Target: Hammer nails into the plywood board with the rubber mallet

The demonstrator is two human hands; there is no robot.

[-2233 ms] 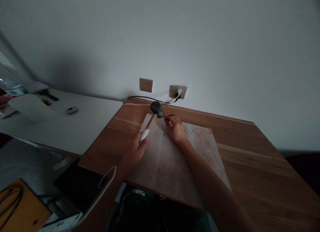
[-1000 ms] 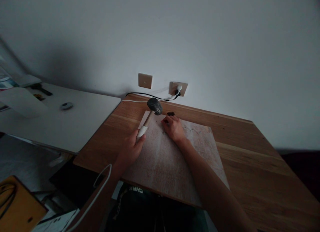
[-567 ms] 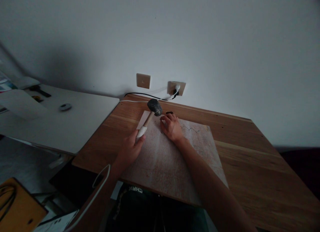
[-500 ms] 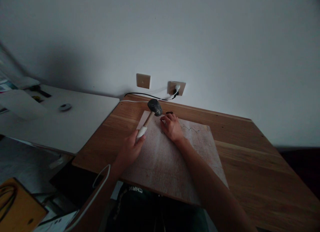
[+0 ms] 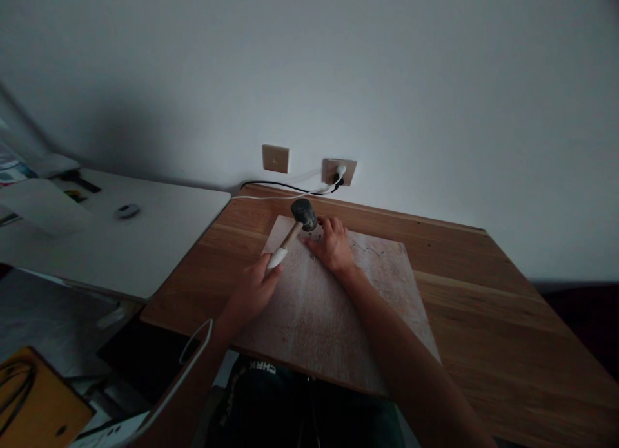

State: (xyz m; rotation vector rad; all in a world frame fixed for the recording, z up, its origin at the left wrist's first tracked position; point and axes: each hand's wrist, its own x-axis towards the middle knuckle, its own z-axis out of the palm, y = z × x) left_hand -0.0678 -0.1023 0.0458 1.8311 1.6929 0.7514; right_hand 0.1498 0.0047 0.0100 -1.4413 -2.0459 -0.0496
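My left hand (image 5: 251, 291) is wrapped round the white-tipped wooden handle of a black rubber mallet (image 5: 303, 214). The mallet head is down close to the far left part of a pale wooden board (image 5: 329, 312) that lies on the wooden table (image 5: 483, 306). My right hand (image 5: 331, 245) rests on the board just right of the mallet head, fingers curled and pinched together on something too small to make out. A thin zigzag line runs across the board's far right part.
A white table (image 5: 120, 238) with a small round object (image 5: 127, 210) stands to the left. Two wall plates with plugged cables (image 5: 338, 171) sit behind the wooden table. An orange case (image 5: 33, 396) lies on the floor at lower left.
The mallet head has come down from above the board's far edge to next to my right hand's fingertips. My right hand has stayed in place on the board.
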